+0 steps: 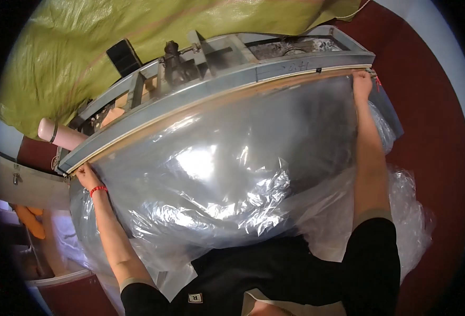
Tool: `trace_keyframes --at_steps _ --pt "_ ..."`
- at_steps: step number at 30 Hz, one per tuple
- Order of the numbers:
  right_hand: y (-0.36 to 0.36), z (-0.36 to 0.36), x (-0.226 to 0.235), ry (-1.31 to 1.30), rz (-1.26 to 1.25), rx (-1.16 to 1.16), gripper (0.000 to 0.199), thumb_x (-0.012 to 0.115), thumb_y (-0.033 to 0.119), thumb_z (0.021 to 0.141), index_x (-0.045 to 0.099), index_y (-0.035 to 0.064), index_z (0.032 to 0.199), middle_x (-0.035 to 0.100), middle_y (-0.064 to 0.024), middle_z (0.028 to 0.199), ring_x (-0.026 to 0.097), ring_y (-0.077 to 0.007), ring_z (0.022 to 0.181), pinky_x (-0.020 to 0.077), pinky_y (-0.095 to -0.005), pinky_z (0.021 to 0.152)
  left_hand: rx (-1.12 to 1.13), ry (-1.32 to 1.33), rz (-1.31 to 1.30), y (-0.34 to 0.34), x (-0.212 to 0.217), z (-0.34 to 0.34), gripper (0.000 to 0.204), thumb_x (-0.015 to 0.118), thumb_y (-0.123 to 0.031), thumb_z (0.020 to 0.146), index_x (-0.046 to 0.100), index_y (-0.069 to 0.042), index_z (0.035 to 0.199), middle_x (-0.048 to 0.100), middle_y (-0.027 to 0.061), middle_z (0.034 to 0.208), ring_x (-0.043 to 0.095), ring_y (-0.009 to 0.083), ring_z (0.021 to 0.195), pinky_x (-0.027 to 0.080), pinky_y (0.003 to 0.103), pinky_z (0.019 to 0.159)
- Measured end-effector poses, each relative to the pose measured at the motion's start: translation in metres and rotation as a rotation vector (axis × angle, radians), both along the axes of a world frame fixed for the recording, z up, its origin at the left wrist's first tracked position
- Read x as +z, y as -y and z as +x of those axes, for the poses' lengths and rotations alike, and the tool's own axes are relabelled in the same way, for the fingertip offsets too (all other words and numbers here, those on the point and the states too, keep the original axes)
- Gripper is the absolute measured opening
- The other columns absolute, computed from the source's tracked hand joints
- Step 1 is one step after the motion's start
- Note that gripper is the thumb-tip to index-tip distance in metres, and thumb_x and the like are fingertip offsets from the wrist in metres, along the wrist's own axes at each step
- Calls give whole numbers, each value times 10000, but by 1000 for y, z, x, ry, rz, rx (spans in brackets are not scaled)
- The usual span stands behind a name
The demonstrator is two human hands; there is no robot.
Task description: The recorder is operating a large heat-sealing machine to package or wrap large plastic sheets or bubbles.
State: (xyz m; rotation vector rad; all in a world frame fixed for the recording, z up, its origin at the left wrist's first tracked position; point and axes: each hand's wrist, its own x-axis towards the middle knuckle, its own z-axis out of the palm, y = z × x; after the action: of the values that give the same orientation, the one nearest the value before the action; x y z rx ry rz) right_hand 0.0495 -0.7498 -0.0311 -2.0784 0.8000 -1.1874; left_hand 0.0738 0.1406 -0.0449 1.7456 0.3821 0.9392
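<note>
A wide sheet of clear plastic film (227,174) spreads between my arms and hangs in wrinkled folds toward my body. Its far edge lies along a long grey metal bar (190,90), which has a pale strip on its near side. My left hand (86,176), with a red bead bracelet at the wrist, is closed on the film's left corner at the bar's left end. At the right end, my right hand (362,84) pinches the film's other corner against the strip. The fingertips of both hands are partly hidden.
Behind the bar is an open metal frame (243,50) with crosspieces. A pink bottle (61,134) and a dark phone-like slab (124,58) rest by it. Yellow-green sheeting (74,63) covers the far side. More film (409,226) bunches on the right above a dark red floor (432,158).
</note>
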Motion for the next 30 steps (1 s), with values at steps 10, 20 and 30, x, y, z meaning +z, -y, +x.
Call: trace_keyframes --at_steps 10,20,30 --pt "-13 -14 16 157 227 320 195 591 205 750 551 15 766 562 -39 639 508 -116 525 408 -245 504 -34 11 -199 31 22 -16 112 468 -140 800 512 -38 813 491 3 643 441 89 505 368 224 431" --pt "-6 -150 56 -30 -355 -197 196 568 222 774 665 73 857 637 -106 869 602 -208 787 449 -313 714 -571 -85 129 95 109 -149 47 488 -70 808 524 -53 834 520 -11 743 482 64 677 391 199 609" --pt "-451 -116 145 77 -412 1294 321 612 126 737 553 46 1042 526 -91 1101 482 -219 1038 366 -316 896 -602 -47 164 92 139 -249 70 519 5 782 542 -14 845 556 10 828 513 84 785 405 215 718"
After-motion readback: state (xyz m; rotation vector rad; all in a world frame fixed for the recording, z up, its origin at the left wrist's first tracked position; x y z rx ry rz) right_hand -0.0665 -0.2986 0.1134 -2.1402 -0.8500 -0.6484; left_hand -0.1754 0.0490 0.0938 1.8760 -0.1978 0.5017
